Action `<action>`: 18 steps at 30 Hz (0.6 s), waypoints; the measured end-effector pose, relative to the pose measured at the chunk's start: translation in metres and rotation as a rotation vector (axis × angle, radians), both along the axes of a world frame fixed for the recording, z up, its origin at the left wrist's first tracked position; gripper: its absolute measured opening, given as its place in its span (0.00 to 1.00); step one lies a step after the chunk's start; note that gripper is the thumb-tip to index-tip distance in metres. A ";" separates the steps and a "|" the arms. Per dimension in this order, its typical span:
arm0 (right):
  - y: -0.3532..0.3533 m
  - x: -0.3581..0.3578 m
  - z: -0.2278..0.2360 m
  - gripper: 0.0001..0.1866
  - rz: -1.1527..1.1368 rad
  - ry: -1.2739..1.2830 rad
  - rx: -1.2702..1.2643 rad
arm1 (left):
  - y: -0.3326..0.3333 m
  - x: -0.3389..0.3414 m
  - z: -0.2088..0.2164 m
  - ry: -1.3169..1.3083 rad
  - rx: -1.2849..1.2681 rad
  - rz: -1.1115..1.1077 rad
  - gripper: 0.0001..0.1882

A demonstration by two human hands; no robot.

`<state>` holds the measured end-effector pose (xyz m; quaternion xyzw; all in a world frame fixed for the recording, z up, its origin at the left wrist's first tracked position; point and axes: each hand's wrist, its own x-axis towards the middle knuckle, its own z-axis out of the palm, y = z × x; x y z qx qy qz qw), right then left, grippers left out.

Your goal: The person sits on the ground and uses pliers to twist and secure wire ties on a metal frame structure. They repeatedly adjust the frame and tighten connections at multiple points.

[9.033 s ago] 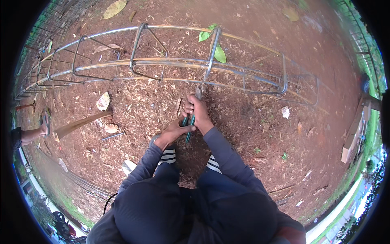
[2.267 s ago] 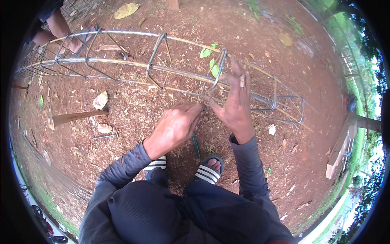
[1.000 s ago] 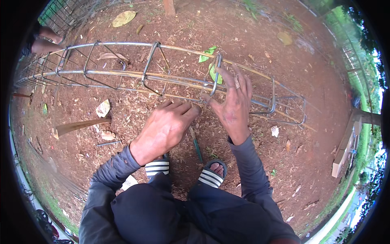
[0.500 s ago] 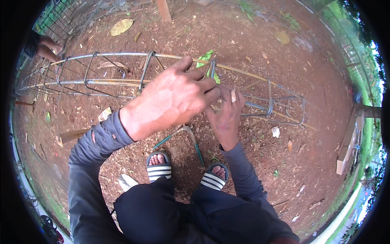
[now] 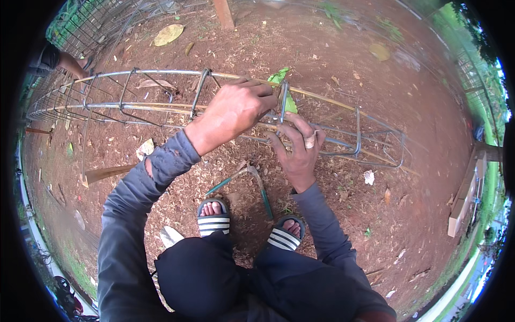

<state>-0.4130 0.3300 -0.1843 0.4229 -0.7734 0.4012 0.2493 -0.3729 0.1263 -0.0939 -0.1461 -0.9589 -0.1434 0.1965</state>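
A long steel rebar cage (image 5: 155, 107), straight bars with bent stirrups around them, stretches across in front of me. My left hand (image 5: 233, 107) is closed at the upper bar, just left of a stirrup (image 5: 284, 102); what its fingers hold is hidden. Below that stirrup, by the lower bars, is my right hand (image 5: 299, 153), its thumb and fingers curved and apart. A pale wrap (image 5: 309, 140) circles one of its fingers. On the soil between my feet and the cage lie pincers (image 5: 265, 198) with green handles, spread wide.
A wooden stake (image 5: 223, 15) stands beyond the cage, and a wooden piece (image 5: 110, 173) lies under its left part. Another person's leg (image 5: 70, 63) is at the far left. Long boxes or boards (image 5: 461, 206) lie at the right. Leaves litter the reddish soil.
My left hand has drawn back a little from the stirrup, away from my right hand. The right hand's fingers have spread. The view has shifted slightly.
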 end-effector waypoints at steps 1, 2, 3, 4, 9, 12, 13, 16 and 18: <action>-0.002 -0.001 0.002 0.16 0.014 0.024 0.005 | 0.001 -0.003 0.001 -0.003 -0.048 -0.020 0.05; -0.003 -0.002 0.003 0.14 0.029 0.048 0.010 | -0.002 -0.006 -0.001 -0.126 0.027 -0.017 0.04; -0.003 -0.002 0.003 0.14 0.036 0.048 0.023 | -0.007 -0.009 -0.006 -0.249 0.103 -0.013 0.04; -0.001 -0.004 0.002 0.13 0.040 0.052 0.040 | -0.006 -0.013 0.000 -0.366 0.184 -0.013 0.03; -0.001 -0.004 0.003 0.12 0.069 0.054 0.048 | -0.009 -0.017 0.017 -0.625 0.094 -0.017 0.07; -0.004 -0.006 0.005 0.15 0.085 0.057 0.053 | -0.021 -0.001 0.012 -0.479 0.306 0.027 0.08; 0.000 -0.009 0.004 0.17 0.085 0.071 0.069 | -0.011 0.010 0.017 -0.342 0.335 0.100 0.09; 0.005 -0.010 0.004 0.15 0.073 0.054 0.090 | 0.011 0.058 0.044 -0.422 0.555 0.236 0.13; 0.003 -0.007 0.006 0.14 0.074 0.037 0.092 | 0.032 0.087 0.019 -0.307 0.549 0.239 0.16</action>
